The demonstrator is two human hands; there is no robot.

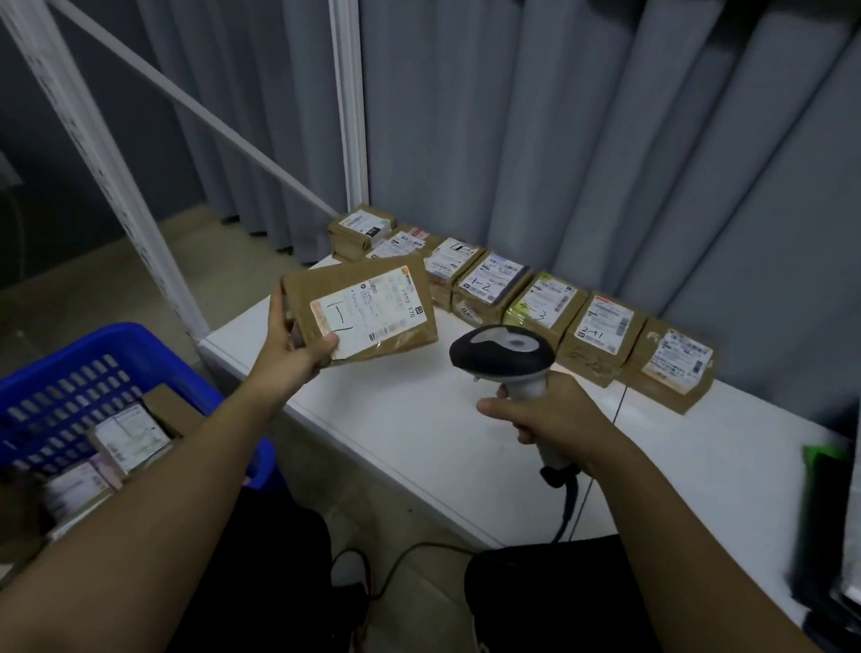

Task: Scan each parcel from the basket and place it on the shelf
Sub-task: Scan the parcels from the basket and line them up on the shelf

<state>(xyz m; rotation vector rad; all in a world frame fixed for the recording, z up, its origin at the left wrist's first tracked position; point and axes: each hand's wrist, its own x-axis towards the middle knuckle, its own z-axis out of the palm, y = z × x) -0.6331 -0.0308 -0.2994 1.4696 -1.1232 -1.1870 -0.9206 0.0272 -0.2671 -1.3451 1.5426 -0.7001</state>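
Observation:
My left hand (296,354) grips a flat brown parcel (369,298) by its near left corner and holds it tilted above the white shelf (410,427), its white label facing up. My right hand (550,413) holds the handle of a black and white barcode scanner (503,355), whose head points toward the parcel from the right. A blue basket (79,381) at the lower left contains several more labelled parcels (131,436).
A row of several brown parcels (538,309) with handwritten numbers lines the back of the shelf against a grey curtain. White rack posts (347,113) rise at the left. The scanner cable (568,512) hangs off the shelf's front edge. Dark flat items (859,540) lie at the right.

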